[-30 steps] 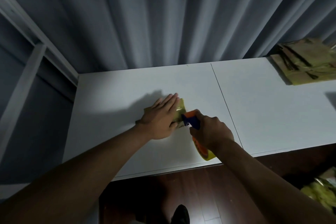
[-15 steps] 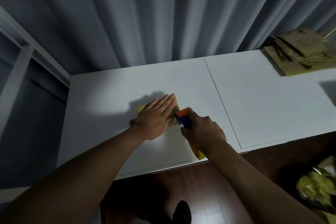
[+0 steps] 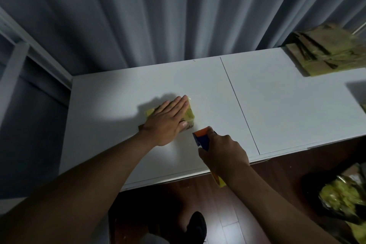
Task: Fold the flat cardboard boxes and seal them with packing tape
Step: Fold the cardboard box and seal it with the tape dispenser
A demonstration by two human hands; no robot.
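Observation:
A small folded cardboard box (image 3: 189,115) sits on the white table (image 3: 118,105), left of the seam. My left hand (image 3: 168,121) lies flat on top of it with straight fingers, covering most of it. My right hand (image 3: 222,154) grips an orange and blue tape dispenser (image 3: 202,138) just to the right of the box and nearer to me. Its serrated orange edge points toward the box with a small gap between them. The roll of tape pokes out below my wrist.
A stack of flat cardboard boxes (image 3: 326,51) lies at the table's far right corner. Grey curtains hang behind the table. A bag of yellowish material (image 3: 342,198) sits on the dark wood floor at the right. My shoe (image 3: 195,226) is below the table's near edge.
My right hand has pulled the dispenser back off the box toward me and to the right. My left hand stays pressed on the box.

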